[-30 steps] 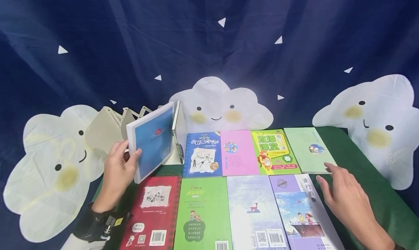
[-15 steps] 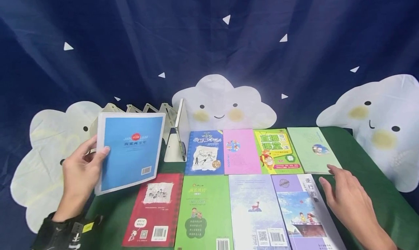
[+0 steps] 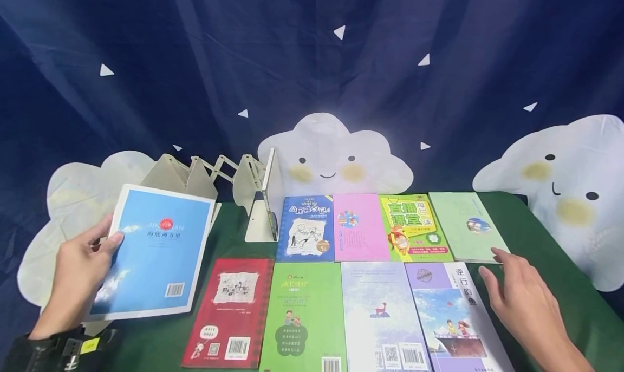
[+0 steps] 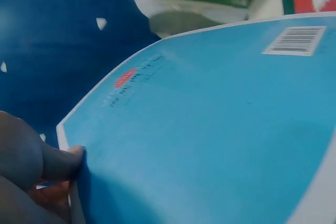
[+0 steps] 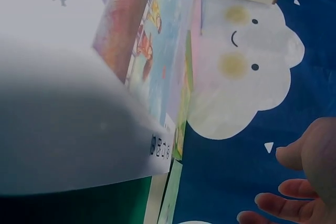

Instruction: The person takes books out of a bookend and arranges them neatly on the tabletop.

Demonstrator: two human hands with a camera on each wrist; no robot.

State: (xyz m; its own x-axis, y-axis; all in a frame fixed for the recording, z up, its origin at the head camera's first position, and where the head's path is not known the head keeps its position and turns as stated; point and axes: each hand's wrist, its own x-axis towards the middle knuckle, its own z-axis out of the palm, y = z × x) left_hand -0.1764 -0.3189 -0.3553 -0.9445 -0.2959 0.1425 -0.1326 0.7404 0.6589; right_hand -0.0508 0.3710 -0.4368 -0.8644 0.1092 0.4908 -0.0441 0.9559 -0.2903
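My left hand [image 3: 80, 272] pinches a light-blue book [image 3: 151, 258] by its left edge, thumb on the cover that faces me. The book is held tilted at the table's left side, its barcode at the lower right. In the left wrist view the same book [image 4: 210, 119] fills most of the picture, with the thumb [image 4: 65, 163] on its edge. At the right, my right hand [image 3: 526, 304] holds nothing, its fingers relaxed near the corner of a pale green book [image 3: 460, 236] and a purple-and-white book [image 3: 448, 301]. Whether it touches either is unclear.
A beige folding bookend rack [image 3: 202, 182] stands at the back left, with a thin book [image 3: 269, 193] upright at its right end. Between there and my right hand lie two rows of books, among them a red one [image 3: 234, 318] and a bright green one [image 3: 307, 296].
My left hand has carried the blue book from beside the rack leftward and toward me, turning its cover to face me. The right hand has barely moved.
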